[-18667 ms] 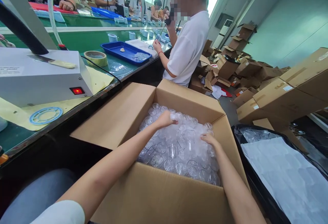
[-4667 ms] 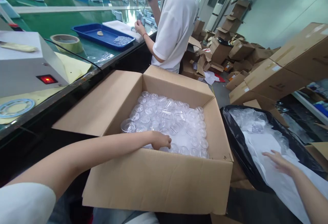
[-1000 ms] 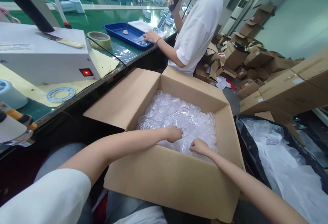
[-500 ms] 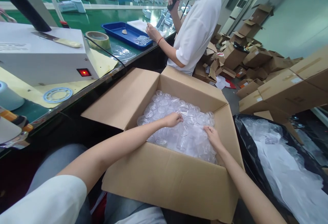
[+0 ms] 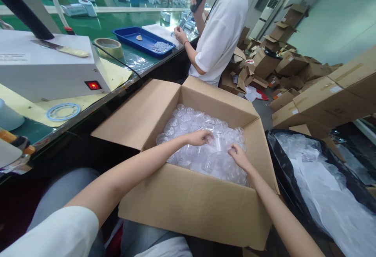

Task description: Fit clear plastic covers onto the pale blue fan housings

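An open cardboard box (image 5: 199, 200) rests on my lap, filled with clear, round-ended plastic pieces (image 5: 185, 127) that look like cups or domes. My left hand (image 5: 200, 137) reaches over the middle of the pile, fingers curled against a clear cup-like piece (image 5: 217, 142). On the right of that same piece is my right hand (image 5: 239, 157), thumb and fingertips drawn together. See-through plastic blurs what lies between those fingertips. Cloudy thin plastic covers part of the pile below both hands.
A green-topped bench (image 5: 141, 67) on the left carries a grey machine (image 5: 49, 71), a tape roll (image 5: 109, 48) and a blue tray (image 5: 143, 41). A co-worker in a white shirt (image 5: 221, 33) stands ahead. A black-lined bag (image 5: 274, 155) of plastic and stacked cartons (image 5: 320, 100) are at right.
My right hand has shifted slightly left, closer to my left hand. My left hand has edged right over the pile. The co-worker's lower hand has moved a little right.
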Action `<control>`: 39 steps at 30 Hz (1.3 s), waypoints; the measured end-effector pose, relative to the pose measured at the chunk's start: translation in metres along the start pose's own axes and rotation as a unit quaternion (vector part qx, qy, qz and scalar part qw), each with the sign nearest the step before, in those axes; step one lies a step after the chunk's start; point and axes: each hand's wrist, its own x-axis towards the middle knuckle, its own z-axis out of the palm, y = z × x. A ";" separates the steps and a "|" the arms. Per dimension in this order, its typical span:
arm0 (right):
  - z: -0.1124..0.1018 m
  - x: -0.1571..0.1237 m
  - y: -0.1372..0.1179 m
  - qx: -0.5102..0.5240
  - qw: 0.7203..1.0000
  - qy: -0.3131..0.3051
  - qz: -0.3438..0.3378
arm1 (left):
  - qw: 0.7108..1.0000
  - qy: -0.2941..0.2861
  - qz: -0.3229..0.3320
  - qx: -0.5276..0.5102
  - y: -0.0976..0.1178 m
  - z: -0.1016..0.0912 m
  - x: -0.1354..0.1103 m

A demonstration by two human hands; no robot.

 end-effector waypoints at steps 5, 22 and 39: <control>0.006 0.002 0.001 -0.003 0.998 -0.053 0.025 | 0.996 0.025 -0.088 0.010 -0.023 0.006 0.002; 0.004 -0.005 -0.012 0.146 0.979 -0.082 0.114 | 0.985 0.003 -0.127 -0.115 -0.010 0.000 0.001; 0.021 0.003 -0.038 0.186 0.981 0.055 -0.029 | 0.979 -0.039 -0.147 -0.136 0.000 0.010 0.000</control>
